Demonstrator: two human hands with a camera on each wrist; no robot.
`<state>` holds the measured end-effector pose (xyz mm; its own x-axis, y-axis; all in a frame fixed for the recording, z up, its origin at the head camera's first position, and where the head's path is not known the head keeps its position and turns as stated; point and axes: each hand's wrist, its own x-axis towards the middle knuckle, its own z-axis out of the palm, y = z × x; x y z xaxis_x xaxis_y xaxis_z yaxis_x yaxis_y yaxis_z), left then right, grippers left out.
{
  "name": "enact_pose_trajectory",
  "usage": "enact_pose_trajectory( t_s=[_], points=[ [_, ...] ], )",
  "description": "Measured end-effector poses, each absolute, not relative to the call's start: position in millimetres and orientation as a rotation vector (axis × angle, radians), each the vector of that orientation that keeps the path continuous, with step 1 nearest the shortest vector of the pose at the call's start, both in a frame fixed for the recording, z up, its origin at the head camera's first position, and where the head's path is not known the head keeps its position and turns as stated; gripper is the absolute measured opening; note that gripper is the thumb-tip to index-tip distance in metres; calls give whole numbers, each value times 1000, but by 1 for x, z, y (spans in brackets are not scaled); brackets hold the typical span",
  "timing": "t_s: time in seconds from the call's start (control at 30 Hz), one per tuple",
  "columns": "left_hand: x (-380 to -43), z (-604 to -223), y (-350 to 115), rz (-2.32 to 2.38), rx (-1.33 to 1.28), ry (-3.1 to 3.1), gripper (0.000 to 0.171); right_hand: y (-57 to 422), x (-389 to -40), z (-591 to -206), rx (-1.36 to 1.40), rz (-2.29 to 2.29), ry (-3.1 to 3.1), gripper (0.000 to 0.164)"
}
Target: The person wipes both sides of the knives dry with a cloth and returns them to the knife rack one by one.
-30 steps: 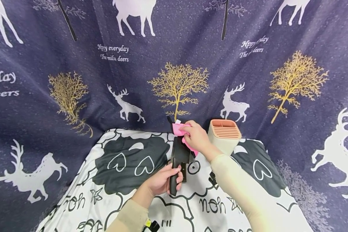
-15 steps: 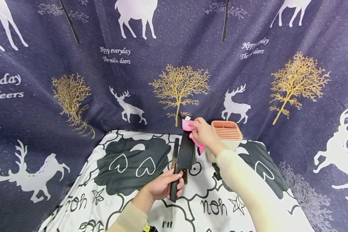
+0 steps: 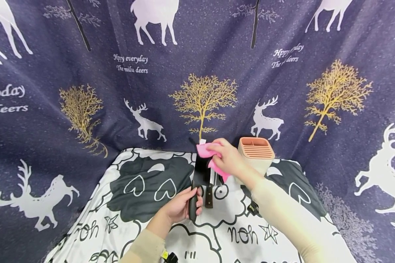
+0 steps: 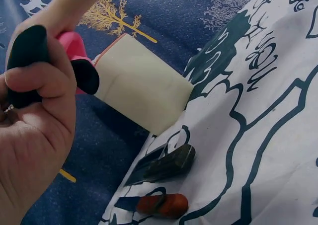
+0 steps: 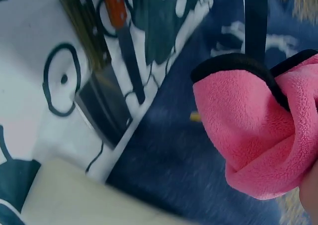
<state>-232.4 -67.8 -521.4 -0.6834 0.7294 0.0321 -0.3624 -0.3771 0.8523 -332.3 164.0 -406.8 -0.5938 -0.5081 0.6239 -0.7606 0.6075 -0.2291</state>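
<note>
My left hand (image 3: 181,206) grips the black handle (image 3: 193,204) of a wide kitchen knife (image 3: 201,173), its dark blade pointing away from me. Held in my right hand (image 3: 228,159), a pink cloth (image 3: 206,149) with black edging covers the far end of that blade. How tightly the cloth sits on the blade is hidden by the fingers. Beneath, a cleaver (image 5: 107,106) with a dark wooden handle (image 3: 209,197) lies on the bedding. Beside it in the right wrist view is a narrow knife (image 5: 130,61) with an orange-brown handle.
A cream knife block (image 3: 256,162) with a slotted terracotta top (image 3: 256,147) stands right of my right hand. Black-and-white printed bedding (image 3: 118,241) covers the surface. A dark blue deer-print curtain (image 3: 171,113) hangs close behind.
The knife and cloth swung right, then back left. The cloth is now lower than half a second ago, and the cleaver's handle shows more fully. Both hands keep their holds.
</note>
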Motion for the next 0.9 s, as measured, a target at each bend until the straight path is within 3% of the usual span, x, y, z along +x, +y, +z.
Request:
enact_pose_trajectory(
  t_s=[0.3, 0.9],
  points=[
    [-237, -519, -57, 2246, 511, 1126, 44, 143, -303, -426, 1214, 448, -2289, 33],
    [-237, -522, -65, 2130, 470, 1269, 32, 143, -298, -435, 1198, 330, -2298, 36]
  ],
)
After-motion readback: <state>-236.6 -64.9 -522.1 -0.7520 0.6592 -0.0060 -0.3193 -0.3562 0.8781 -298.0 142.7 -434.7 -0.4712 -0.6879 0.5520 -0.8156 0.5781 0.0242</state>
